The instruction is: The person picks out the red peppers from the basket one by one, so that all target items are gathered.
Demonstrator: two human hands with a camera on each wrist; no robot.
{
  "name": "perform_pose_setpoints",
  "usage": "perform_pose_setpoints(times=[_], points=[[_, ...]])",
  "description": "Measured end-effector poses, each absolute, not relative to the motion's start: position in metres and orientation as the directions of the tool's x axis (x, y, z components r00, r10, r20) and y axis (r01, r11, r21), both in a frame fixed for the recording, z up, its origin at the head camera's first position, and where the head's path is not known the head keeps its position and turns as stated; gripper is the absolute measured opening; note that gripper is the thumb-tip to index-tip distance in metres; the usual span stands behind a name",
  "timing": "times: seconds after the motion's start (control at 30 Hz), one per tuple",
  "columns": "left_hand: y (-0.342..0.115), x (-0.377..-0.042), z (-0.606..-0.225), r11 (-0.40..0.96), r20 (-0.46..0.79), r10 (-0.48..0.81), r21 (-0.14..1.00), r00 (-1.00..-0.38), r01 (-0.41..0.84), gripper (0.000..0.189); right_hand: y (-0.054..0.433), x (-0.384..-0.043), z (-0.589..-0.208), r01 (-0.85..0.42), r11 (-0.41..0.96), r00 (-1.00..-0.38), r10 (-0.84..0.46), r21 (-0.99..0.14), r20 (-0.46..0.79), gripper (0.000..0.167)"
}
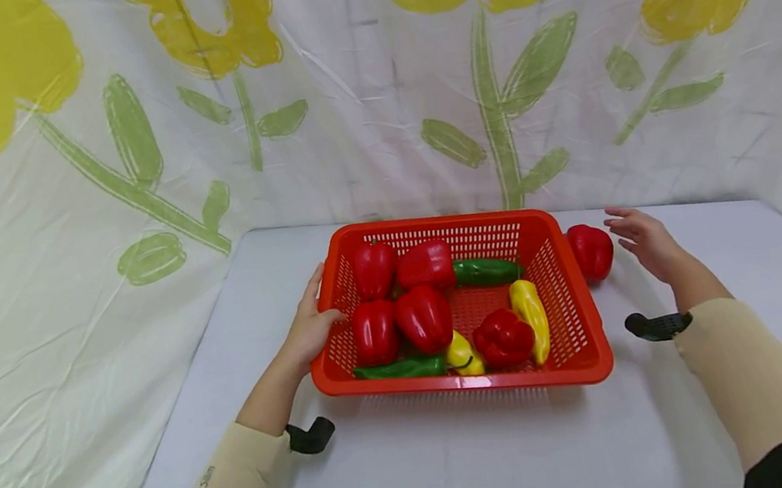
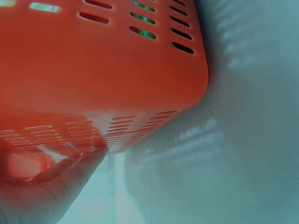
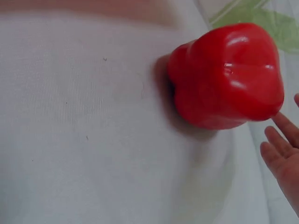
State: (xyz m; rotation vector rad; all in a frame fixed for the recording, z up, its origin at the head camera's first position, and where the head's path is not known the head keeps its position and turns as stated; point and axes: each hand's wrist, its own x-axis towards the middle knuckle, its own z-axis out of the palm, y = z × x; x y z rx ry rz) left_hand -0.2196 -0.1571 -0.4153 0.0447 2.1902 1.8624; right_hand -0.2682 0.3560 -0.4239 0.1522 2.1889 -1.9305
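My left hand point(image 1: 309, 329) grips the left rim of a red plastic basket point(image 1: 461, 386), thumb over the edge and fingers along the outer wall. In the left wrist view, fingers point(image 2: 77, 175) lie against the slotted side of the basket point(image 2: 107, 74). Just outside the basket's right wall, a red bell pepper point(image 1: 592, 253) sits on the table. My right hand point(image 1: 650, 243) is beside that pepper, its fingers spread and holding nothing. Seen from the right wrist, the fingertips come right at the lower edge of the bell pepper point(image 3: 229, 77).
Inside the basket lie several red bell peppers point(image 1: 423, 319), green peppers point(image 1: 488, 271) and yellow peppers point(image 1: 531, 321). The white-covered table point(image 1: 455, 470) meets a flower-printed curtain point(image 1: 356, 114) at the back. Black wrist cameras point(image 1: 311, 436) stick out from both sleeves.
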Motion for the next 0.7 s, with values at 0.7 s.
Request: perform_pose_setpoints(times=[0.7], points=[[-0.157, -0.22, -0.417, 0.171, -0.178, 0.197, 0.975, -0.964, -0.145, 0.082, 0.33, -0.264, -0.37, 0.254, 0.416, -0.94, -0.107, -0.873, -0.325, 0.076]])
